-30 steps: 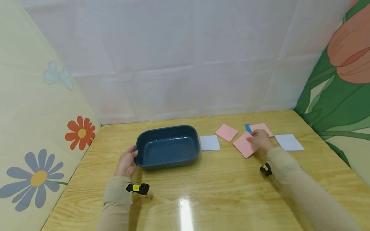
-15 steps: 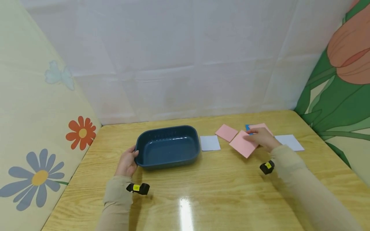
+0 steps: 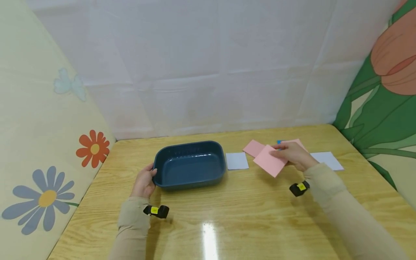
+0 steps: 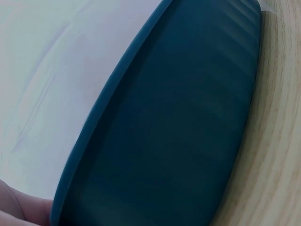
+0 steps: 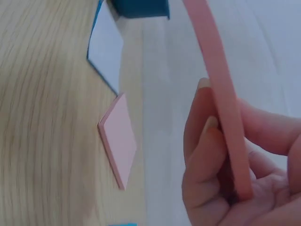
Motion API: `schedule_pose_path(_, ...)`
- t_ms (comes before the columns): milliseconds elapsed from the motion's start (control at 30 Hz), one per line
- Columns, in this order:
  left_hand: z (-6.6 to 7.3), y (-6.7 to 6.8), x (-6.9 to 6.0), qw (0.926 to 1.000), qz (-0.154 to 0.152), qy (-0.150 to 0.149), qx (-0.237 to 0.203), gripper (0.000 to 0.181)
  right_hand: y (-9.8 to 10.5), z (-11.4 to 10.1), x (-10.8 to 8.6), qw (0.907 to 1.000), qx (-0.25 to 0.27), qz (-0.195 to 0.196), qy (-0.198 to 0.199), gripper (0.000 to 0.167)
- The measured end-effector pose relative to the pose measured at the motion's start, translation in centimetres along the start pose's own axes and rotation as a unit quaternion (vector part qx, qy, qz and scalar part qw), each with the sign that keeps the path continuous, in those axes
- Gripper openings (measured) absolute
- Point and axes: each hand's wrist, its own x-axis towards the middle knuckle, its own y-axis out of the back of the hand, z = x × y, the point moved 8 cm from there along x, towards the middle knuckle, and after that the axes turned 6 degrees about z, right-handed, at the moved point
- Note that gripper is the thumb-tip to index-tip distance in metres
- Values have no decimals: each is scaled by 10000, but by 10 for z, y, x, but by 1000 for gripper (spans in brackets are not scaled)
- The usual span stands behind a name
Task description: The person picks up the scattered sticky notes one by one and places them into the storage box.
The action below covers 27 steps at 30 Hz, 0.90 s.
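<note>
In the head view my left hand [image 3: 144, 182] grips the left end of a dark blue rectangular baking dish [image 3: 191, 185], thumb over its rim. The dish stands on the table with nothing in it. My right hand [image 3: 294, 155] pinches a pink square pad of sticky notes [image 3: 270, 161] between thumb and fingers, held above the table. The right wrist view shows the pad [image 5: 221, 89] edge-on, thumb on one side and fingertips on the other. A second pink pad [image 3: 252, 147] lies partly behind the held one. Another pink pad [image 3: 297, 143] rests by the right hand, over a mostly hidden blue piece [image 3: 280, 142].
A white square pad [image 3: 237, 161] lies just right of the dish. Another white pad [image 3: 327, 160] is at the right, beyond the right wrist. A white cloth [image 3: 208, 72] hangs behind the wooden table [image 3: 247, 216], with floral cloths at both sides.
My right hand has lifted the front pink sticky-note pad off the table and moved it slightly left, now overlapping the pink pad behind. The left hand and the dish stay put.
</note>
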Motion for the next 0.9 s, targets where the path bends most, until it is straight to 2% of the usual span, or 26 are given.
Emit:
schedule_pose_path(167, 0, -1, 0, 10000, -6, -6, 31, 50, -12, -7, -3, 9996, 166, -233, 27, 60)
schedule_pose_path(900, 0, 0, -1, 10000, 39, -18, 74, 50, -41, -24, 0, 9987, 209, -468, 74, 54)
